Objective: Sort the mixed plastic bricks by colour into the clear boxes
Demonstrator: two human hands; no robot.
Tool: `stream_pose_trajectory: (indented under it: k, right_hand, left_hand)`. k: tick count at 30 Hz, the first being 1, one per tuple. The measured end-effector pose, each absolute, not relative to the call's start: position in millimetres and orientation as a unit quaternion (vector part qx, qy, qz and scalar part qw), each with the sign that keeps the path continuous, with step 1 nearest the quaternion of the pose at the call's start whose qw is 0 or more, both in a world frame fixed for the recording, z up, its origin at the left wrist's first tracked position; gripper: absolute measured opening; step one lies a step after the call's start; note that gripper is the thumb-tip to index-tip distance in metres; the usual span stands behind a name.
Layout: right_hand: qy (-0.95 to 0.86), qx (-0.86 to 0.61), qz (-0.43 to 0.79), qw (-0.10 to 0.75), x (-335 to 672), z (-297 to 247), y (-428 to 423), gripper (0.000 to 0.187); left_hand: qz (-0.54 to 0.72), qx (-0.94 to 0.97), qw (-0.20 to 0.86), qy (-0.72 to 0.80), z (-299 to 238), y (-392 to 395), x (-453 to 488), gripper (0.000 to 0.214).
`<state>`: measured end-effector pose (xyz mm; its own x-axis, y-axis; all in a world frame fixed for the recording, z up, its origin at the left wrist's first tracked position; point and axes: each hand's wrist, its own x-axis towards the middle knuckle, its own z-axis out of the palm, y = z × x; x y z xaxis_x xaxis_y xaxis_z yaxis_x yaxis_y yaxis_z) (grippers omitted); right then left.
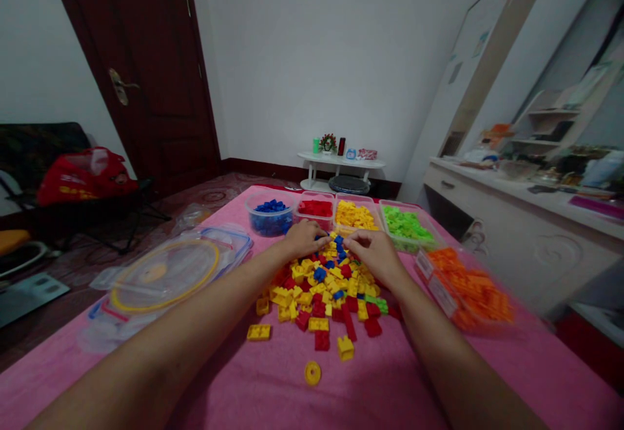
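Note:
A loose heap of toy building bricks [316, 284], mostly yellow with red, blue and some green ones, lies on the pink cloth. At the heap's far left side is my left hand [306, 238], palm down, its fingers bent onto the bricks; a bit of blue shows by the fingertips. Across from it my right hand [374, 248] has thumb and fingers drawn together at the top of the heap, beside several blue bricks [337, 241]. What either hand grips is hidden. Nearer to me lie a yellow round piece [312, 373] and a yellow brick [346, 349].
Behind the heap stand tubs of blue [270, 222], red [314, 209], yellow [355, 215] and green bricks [408, 225]. An orange-brick tub [472, 293] is right of my right forearm. Stacked clear lids [166, 274] lie on the left. A white cabinet [526, 222] stands at the right.

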<state>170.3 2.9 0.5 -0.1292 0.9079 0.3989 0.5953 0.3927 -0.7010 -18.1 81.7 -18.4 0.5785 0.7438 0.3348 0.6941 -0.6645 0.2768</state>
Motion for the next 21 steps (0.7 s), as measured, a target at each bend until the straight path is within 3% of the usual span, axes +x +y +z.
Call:
stream_pose_trajectory:
  k: [5,7,11,21]
  right_hand:
    - [-0.728,-0.511,0.191,0.414,169.2,1.6,1.6,0.025]
    - [-0.727,-0.514,0.188,0.415,169.1,1.8,1.3,0.024]
    - [-0.726,-0.506,0.192,0.424,168.9,1.6,1.5,0.022]
    - [-0.731,-0.506,0.194,0.414,166.9,4.6,-1.2,0.021]
  left_hand:
    - [0.277,0.850,0.142,0.425,-6.7,83.6,-20.7,0.057]
    - [0.293,0.841,0.102,0.444,-0.3,86.6,-28.2,0.054]
    - [0.207,0.848,0.016,0.487,-4.0,88.8,-42.3,0.031]
    - [0.173,0.859,0.079,0.475,-14.4,77.0,-41.9,0.034]
